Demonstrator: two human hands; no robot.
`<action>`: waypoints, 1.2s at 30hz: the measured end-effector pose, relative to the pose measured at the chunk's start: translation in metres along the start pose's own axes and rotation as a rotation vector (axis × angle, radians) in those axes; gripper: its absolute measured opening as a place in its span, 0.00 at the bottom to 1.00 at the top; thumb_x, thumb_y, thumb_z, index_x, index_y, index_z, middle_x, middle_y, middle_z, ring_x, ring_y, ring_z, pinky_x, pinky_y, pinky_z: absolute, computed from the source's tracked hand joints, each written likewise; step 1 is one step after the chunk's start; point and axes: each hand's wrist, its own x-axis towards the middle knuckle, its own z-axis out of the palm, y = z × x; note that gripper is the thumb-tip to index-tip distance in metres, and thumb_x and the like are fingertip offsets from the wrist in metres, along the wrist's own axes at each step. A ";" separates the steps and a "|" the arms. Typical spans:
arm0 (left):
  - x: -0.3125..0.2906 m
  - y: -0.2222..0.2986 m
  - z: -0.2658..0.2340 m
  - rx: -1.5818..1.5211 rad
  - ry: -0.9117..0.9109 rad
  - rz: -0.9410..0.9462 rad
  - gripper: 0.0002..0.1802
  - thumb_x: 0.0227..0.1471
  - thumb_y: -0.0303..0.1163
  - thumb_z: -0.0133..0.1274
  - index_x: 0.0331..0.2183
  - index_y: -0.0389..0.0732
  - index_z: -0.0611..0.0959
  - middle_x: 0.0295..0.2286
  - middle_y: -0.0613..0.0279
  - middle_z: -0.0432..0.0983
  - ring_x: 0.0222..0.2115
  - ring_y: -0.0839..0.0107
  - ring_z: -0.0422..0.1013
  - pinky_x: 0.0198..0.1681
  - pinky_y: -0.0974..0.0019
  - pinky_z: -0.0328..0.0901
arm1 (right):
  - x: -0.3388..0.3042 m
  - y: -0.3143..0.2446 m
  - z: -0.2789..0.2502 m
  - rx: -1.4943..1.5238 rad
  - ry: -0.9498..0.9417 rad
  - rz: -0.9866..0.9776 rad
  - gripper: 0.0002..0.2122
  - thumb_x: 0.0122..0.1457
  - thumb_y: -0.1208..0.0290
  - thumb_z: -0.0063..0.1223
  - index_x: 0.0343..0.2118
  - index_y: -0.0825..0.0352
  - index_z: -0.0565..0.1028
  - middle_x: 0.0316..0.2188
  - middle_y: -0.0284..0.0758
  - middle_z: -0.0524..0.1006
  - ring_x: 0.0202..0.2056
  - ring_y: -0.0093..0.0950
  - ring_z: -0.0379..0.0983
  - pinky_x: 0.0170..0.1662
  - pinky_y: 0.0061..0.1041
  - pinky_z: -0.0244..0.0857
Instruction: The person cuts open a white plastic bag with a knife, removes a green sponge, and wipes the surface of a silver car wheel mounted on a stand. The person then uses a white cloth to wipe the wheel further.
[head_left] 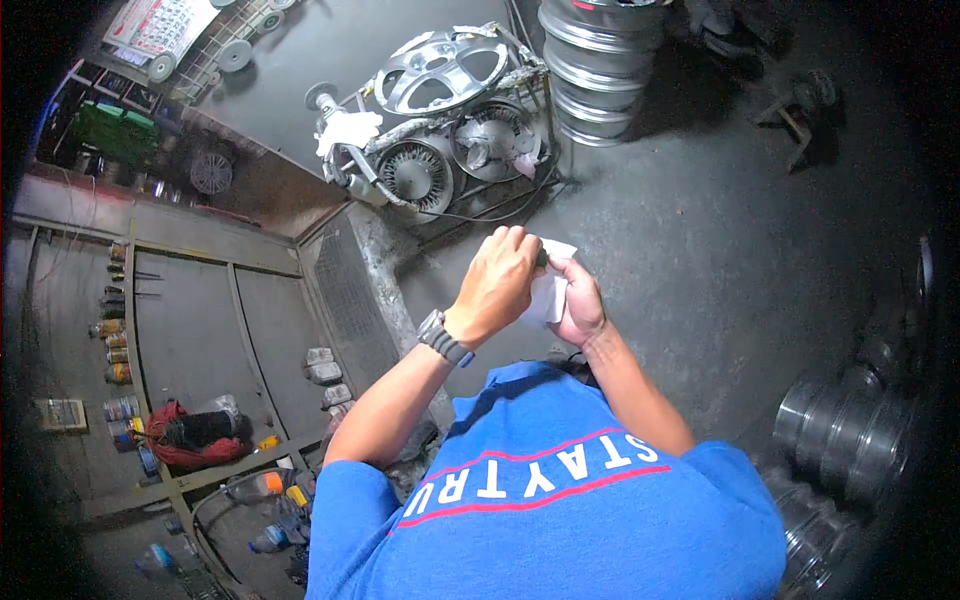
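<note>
My left hand (496,282), a watch on its wrist, is closed with its knuckles up. Its fingertips meet a small dark thing (542,258) too hidden to name. A thin white sheet (546,298), paper or cloth, hangs between both hands. My right hand (583,303) is closed on that sheet from the right, its thumb near the dark thing. Both hands are held out in front of my blue shirt, above the grey floor.
Ahead, a wheel rim (442,75) rests on a metal stand with wheel covers (414,176) below. A tall stack of rims (600,75) stands beside it. More rims (840,425) lie at right. Bottles and cans line a wall frame (238,330) at left.
</note>
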 end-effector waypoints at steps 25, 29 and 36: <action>-0.007 -0.008 0.000 -0.029 0.027 -0.012 0.15 0.49 0.28 0.63 0.38 0.35 0.78 0.35 0.49 0.71 0.40 0.50 0.69 0.44 0.51 0.65 | -0.004 -0.007 0.010 0.030 -0.006 -0.042 0.22 0.73 0.64 0.38 0.63 0.73 0.69 0.58 0.43 0.77 0.57 0.37 0.77 0.64 0.40 0.68; -0.005 -0.027 -0.001 -0.017 0.101 -0.112 0.15 0.47 0.27 0.63 0.37 0.35 0.77 0.35 0.49 0.71 0.40 0.49 0.69 0.44 0.51 0.65 | -0.007 -0.010 0.017 0.015 0.013 -0.046 0.22 0.73 0.64 0.38 0.63 0.73 0.69 0.58 0.43 0.77 0.57 0.37 0.76 0.64 0.40 0.68; 0.015 -0.014 -0.002 -0.016 0.016 -0.064 0.15 0.47 0.25 0.65 0.37 0.35 0.78 0.34 0.49 0.71 0.40 0.47 0.70 0.46 0.50 0.67 | 0.003 -0.012 0.010 -0.021 0.031 -0.070 0.22 0.73 0.64 0.37 0.64 0.72 0.68 0.59 0.43 0.76 0.58 0.37 0.75 0.63 0.41 0.68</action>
